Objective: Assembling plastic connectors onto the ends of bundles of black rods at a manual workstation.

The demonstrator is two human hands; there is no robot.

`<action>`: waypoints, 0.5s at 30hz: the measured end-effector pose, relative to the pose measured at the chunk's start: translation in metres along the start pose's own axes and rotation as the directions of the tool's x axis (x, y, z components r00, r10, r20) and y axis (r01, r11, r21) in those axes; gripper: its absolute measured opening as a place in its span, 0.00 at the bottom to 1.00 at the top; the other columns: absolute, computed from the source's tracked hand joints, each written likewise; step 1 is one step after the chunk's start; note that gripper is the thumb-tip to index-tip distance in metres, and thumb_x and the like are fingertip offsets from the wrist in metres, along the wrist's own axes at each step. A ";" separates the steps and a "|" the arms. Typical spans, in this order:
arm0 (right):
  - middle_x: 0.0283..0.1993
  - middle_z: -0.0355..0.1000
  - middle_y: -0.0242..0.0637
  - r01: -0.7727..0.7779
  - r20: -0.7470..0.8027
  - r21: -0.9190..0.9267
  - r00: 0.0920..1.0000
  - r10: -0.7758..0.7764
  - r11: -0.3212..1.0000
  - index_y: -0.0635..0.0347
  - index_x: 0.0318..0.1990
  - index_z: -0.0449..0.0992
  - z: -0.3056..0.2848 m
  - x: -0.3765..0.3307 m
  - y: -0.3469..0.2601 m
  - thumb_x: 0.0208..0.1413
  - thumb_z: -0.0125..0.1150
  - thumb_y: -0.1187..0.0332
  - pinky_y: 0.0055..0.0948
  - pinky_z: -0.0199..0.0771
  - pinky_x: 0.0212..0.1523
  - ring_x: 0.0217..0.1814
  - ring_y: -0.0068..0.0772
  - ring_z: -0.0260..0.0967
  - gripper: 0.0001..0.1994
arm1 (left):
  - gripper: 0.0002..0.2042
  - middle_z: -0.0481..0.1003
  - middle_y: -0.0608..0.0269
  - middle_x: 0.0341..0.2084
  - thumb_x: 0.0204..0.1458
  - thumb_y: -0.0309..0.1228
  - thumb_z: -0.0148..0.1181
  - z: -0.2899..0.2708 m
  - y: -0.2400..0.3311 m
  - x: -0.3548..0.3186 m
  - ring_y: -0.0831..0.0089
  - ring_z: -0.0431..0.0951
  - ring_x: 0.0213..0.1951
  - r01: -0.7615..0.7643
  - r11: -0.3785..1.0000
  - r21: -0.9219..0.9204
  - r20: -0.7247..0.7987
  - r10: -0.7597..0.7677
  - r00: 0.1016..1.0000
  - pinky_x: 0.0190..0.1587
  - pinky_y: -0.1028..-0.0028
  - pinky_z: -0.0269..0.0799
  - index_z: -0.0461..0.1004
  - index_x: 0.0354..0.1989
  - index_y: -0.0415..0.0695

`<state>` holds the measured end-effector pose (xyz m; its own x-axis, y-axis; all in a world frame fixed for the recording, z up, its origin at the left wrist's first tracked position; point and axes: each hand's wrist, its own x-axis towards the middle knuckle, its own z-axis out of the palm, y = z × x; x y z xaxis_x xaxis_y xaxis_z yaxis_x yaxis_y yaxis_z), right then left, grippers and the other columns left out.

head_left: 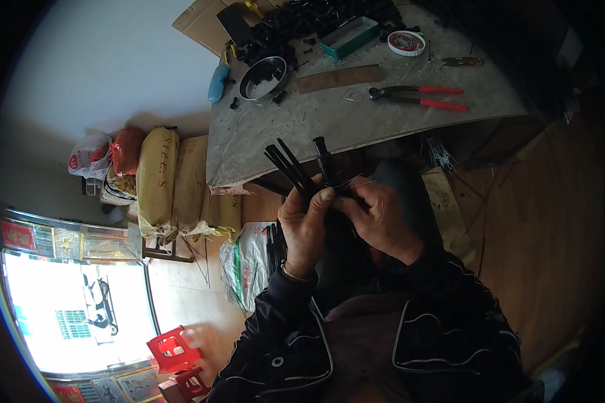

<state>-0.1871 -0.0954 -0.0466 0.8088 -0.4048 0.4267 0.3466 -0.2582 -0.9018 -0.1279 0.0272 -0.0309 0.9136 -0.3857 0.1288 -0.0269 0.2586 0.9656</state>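
Both forearms, in dark sleeves with pale piping, are coming up from the lower edge and meeting near the middle of the view. The left hand [304,225] is closing in a fist, thumb pressing upward at its top. The right hand [381,218] is curling inward just beside it, fingertips touching the left hand's fingers, back facing the camera

Black rod bundle [290,164], fanned, tilted, in hands

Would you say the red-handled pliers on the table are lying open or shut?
Open: the red-handled pliers lie flat on the table with their handles splayed apart.
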 end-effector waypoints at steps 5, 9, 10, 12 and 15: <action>0.28 0.70 0.34 -0.028 0.032 0.035 0.999 0.027 0.999 0.66 0.32 0.76 -0.003 0.000 -0.003 0.54 0.62 0.75 0.22 0.64 0.27 0.28 0.23 0.68 0.04 | 0.13 0.78 0.66 0.37 0.53 0.23 0.62 0.002 0.002 0.000 0.82 0.75 0.38 -0.002 1.000 -0.022 0.015 0.002 1.000 0.45 0.80 0.70 0.76 0.47 0.39; 0.29 0.71 0.34 -0.030 0.044 -0.044 0.999 0.032 0.999 0.66 0.33 0.76 -0.005 0.000 -0.002 0.54 0.62 0.74 0.20 0.64 0.27 0.29 0.19 0.67 0.04 | 0.12 0.78 0.66 0.37 0.53 0.22 0.62 0.000 0.001 0.000 0.81 0.76 0.38 -0.007 1.000 0.012 0.002 0.007 1.000 0.44 0.80 0.71 0.75 0.47 0.38; 0.29 0.71 0.33 -0.164 0.124 0.046 0.980 0.157 0.985 0.66 0.33 0.77 -0.010 0.003 -0.001 0.55 0.62 0.73 0.20 0.64 0.26 0.29 0.18 0.66 0.05 | 0.12 0.78 0.66 0.37 0.53 0.22 0.62 0.001 0.002 0.000 0.81 0.76 0.38 -0.007 1.000 0.012 0.003 0.007 1.000 0.44 0.80 0.71 0.75 0.47 0.38; 0.28 0.71 0.33 -0.299 0.213 0.122 0.939 0.269 0.946 0.66 0.33 0.77 -0.017 0.006 -0.003 0.55 0.63 0.72 0.20 0.64 0.26 0.29 0.16 0.66 0.05 | 0.12 0.79 0.66 0.37 0.52 0.22 0.62 0.002 0.003 0.000 0.81 0.76 0.38 0.009 1.000 -0.001 -0.009 -0.010 1.000 0.45 0.80 0.71 0.76 0.46 0.38; 0.24 0.73 0.35 -0.210 0.232 0.007 0.951 0.203 0.978 0.63 0.34 0.79 -0.022 0.009 -0.007 0.54 0.64 0.70 0.24 0.66 0.25 0.24 0.21 0.69 0.06 | 0.12 0.79 0.66 0.36 0.52 0.22 0.63 0.010 0.004 0.000 0.80 0.76 0.39 -0.031 0.999 0.015 -0.026 0.031 0.999 0.45 0.80 0.71 0.76 0.45 0.39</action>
<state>-0.1932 -0.1164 -0.0347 0.9499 -0.2340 0.2073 0.1723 -0.1614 -0.9717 -0.1318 0.0195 -0.0244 0.9227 -0.3541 0.1525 -0.0607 0.2572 0.9645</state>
